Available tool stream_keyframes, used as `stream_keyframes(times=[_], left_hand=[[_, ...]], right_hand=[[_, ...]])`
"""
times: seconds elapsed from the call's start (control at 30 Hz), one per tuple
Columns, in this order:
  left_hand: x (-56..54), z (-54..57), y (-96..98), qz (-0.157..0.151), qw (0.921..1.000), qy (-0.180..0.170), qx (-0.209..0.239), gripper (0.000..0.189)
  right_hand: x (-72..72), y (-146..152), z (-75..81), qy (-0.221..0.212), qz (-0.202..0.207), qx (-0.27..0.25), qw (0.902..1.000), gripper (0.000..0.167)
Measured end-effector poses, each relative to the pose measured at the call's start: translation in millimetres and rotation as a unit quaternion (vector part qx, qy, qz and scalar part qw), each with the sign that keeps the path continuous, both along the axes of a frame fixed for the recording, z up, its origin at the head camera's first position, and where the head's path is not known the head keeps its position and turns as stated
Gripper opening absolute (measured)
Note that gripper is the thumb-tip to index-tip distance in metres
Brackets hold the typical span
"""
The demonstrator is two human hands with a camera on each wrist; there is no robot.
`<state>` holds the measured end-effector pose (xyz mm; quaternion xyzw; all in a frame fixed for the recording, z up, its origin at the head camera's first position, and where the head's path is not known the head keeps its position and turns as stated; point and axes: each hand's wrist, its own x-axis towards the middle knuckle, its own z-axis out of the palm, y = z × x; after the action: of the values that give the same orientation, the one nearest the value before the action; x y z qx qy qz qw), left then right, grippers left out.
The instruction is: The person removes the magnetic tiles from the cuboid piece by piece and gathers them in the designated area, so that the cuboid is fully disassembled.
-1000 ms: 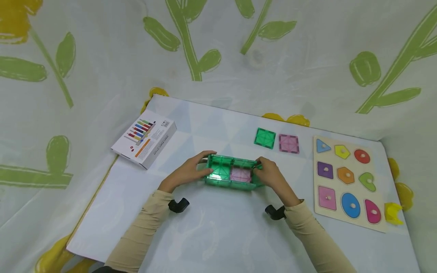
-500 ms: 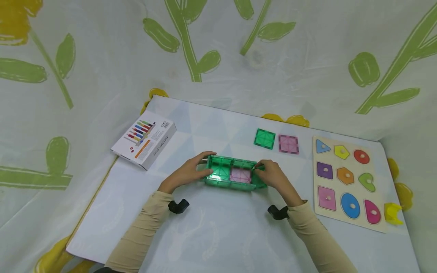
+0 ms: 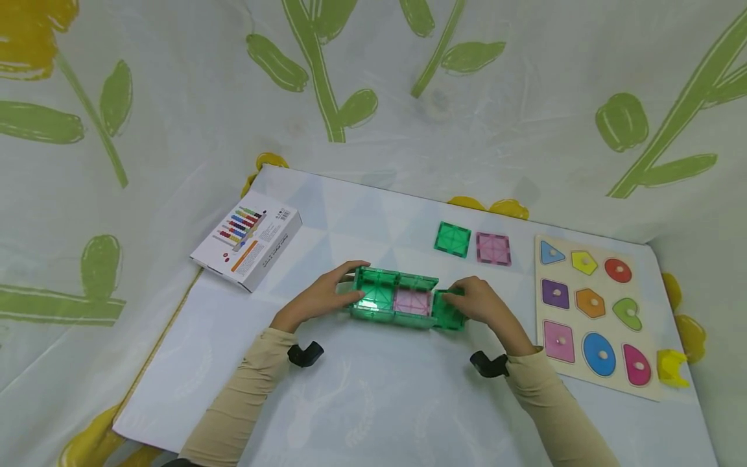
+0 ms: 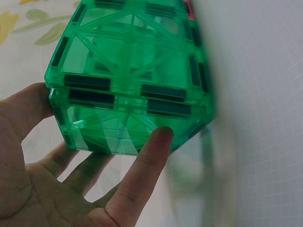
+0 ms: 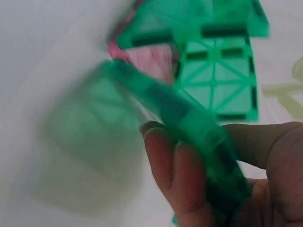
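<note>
The right hand [image 5: 281, 175] fills the lower right of the frame, its fingers [image 5: 165, 156] pinching a translucent green tile [image 5: 184, 116] that slants from left of centre down toward the lower right, blurred and nearly edge-on. Behind its upper part shows a pink panel [image 5: 152, 60]; right of that stands a square green panel [image 5: 215, 78] with crossed ribs and dark edge strips. A tilted green panel [image 5: 199, 16] spans the top. At left, a smeared green patch [image 5: 94, 123], tile or reflection unclear, shows against the pale counter [image 5: 28, 85].

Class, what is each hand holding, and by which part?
The right hand pinches a green tile near one edge; the left hand grips the green box by its left end.
</note>
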<state>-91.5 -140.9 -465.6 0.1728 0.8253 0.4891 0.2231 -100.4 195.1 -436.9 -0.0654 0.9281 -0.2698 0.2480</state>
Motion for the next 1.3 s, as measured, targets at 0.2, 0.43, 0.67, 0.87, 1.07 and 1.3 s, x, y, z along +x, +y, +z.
stream_keyframes(times=[0.2,0.43,0.67,0.87,1.07,1.3], left_hand=[[0.6,1.3,-2.7,0.002,1.0000,-0.001,0.000,0.063],[0.7,-0.9,-4.8,0.002,1.0000,-0.007,0.002,0.063],[1.2,-1.9,-4.0,0.004,0.9999,-0.008,0.008,0.062],[2.2,-2.2,-2.5,0.001,0.9999,-0.010,0.008,0.063],[2.6,-0.5,-1.8,-0.004,0.9999,-0.012,0.005,0.063],[1.8,0.9,-3.4,-0.013,0.9998,-0.012,0.008,0.062]], right_hand=[[-9.3,19,12.5,0.000,-0.019,-0.002,0.9998,0.038],[-30.4,31,25.3,0.008,-0.093,-0.059,0.9938,0.043],[-60.5,18,17.9,-0.009,-0.175,-0.130,0.9758,0.045],[-82.8,0,1.3,-0.039,-0.234,-0.160,0.9582,0.051],[-98.8,-18,-12.0,-0.073,-0.262,-0.209,0.9393,0.051],[-110.0,-32,-21.6,-0.075,-0.269,-0.222,0.9340,0.054]])
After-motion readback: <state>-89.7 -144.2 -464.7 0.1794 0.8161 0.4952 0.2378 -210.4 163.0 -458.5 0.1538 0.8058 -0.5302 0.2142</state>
